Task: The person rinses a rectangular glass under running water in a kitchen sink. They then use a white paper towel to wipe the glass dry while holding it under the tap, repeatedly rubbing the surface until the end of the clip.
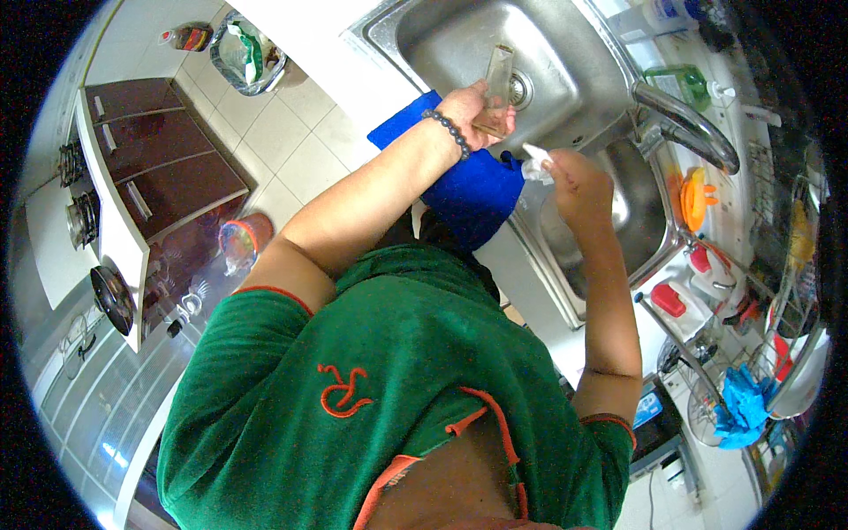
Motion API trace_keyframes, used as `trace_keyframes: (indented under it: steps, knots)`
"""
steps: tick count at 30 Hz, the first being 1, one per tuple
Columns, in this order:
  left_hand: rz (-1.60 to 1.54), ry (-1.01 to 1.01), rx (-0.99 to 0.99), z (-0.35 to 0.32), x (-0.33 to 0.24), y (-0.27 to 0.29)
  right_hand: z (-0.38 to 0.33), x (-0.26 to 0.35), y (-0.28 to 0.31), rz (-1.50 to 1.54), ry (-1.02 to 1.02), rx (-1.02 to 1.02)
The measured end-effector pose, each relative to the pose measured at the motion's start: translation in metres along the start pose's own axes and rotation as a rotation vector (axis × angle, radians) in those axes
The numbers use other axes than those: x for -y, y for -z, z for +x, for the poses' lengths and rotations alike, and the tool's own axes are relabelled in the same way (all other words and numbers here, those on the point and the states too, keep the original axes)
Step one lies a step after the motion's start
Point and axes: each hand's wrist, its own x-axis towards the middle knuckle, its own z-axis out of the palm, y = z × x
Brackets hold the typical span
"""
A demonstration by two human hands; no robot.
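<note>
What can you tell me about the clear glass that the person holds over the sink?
The glass is tall, narrow and clear, so the steel sink shows through it. It looks like plain transparent glass, and nothing shows inside it. It is tilted, with its rim pointing away from the person, above the basin near the drain. The left hand grips its lower end; a dark bead bracelet sits on that wrist. The right hand, holding something small and white, is close but apart.

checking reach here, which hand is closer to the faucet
Right. The right hand, pinching a white wad, sits just below the faucet; the left hand holds a glass over the far basin.
</note>
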Motion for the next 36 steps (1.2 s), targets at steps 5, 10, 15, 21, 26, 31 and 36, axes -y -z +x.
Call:
trace_keyframes:
  steps: [5, 10, 15, 21, 26, 31, 36]
  knots:
    - [-0.07, -0.038, 0.082, -0.008, 0.006, -0.006, 0.009, 0.0, 0.002, 0.362, -0.206, 0.093]
    - [-0.008, -0.009, 0.147, -0.013, 0.006, -0.006, 0.016, -0.007, -0.001, 0.429, -0.237, 0.069]
    - [0.03, -0.048, 0.14, -0.011, 0.013, -0.006, 0.024, -0.005, 0.005, 0.394, -0.208, 0.117]
    - [0.025, -0.017, 0.082, -0.006, 0.021, -0.006, 0.033, -0.008, 0.005, 0.403, -0.149, 0.249]
    - [-0.015, -0.023, 0.058, -0.006, 0.017, -0.006, 0.039, 0.008, 0.016, 0.162, -0.146, 0.271]
    - [0.12, -0.084, -0.002, -0.009, 0.016, -0.014, 0.024, 0.004, 0.017, 0.105, 0.01, 0.104]
    - [0.017, -0.137, 0.064, -0.016, 0.013, -0.02, 0.013, -0.007, 0.011, 0.302, -0.284, -0.066]
